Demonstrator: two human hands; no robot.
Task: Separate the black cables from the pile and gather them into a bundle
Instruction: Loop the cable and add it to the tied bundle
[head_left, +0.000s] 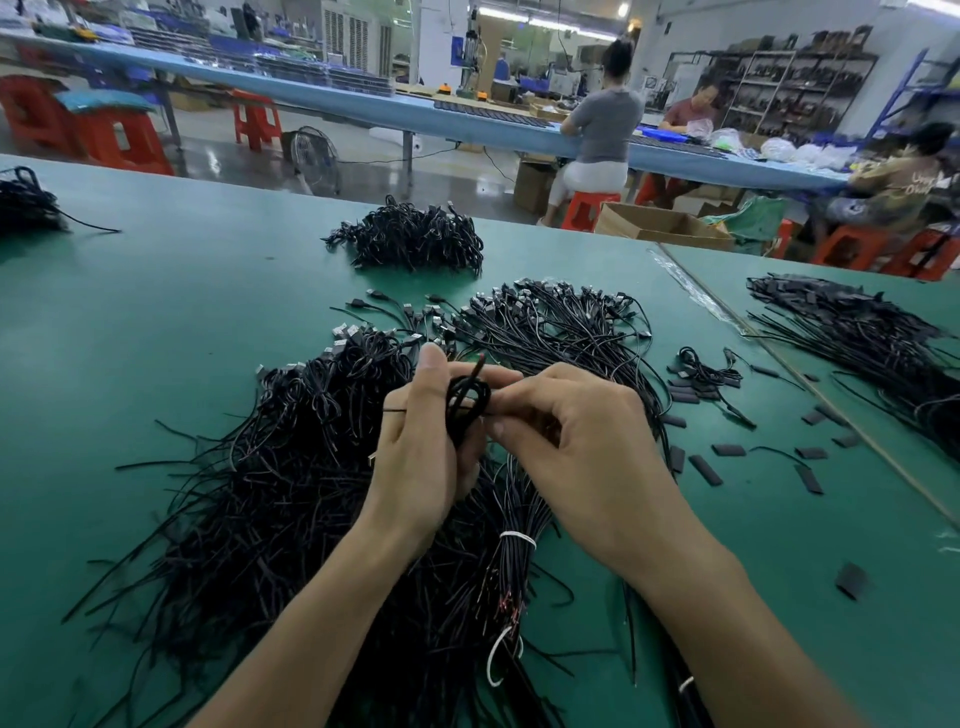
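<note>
Two bare hands work over a green desk (156, 291). The left hand (421, 447) is closed round a small loop of black cable (466, 397) and holds it up above the desk, with its thumb (431, 366) standing straight beside the loop. The right hand (576, 431) meets it from the other side. Its fingers (511, 402) are bent and pinch the right edge of the same loop. One end of the cable sticks up out of the top of the loop, and a thin bit pokes out to the left past the left hand. Right under the hands lies a big pile of black cables (260, 493), all mixed up, with loose ends going every way. Under the right wrist lies a tied bundle (511, 561) of cables with a white tie (517, 538) round it. Behind the hands more cables (561, 322) lie spread out with their little plugs pointing away. Farther back on the desk sits a dark heap (410, 239) of cables, and another heap (26, 202) sits at the far left edge. To the right, small flat black pieces (704, 470) lie scattered on the desk. On the next desk (717, 270) at the right is a long stack of black parts (852, 332). Far behind, people sit on red stools (589, 205) at a long blue desk (363, 109).
</note>
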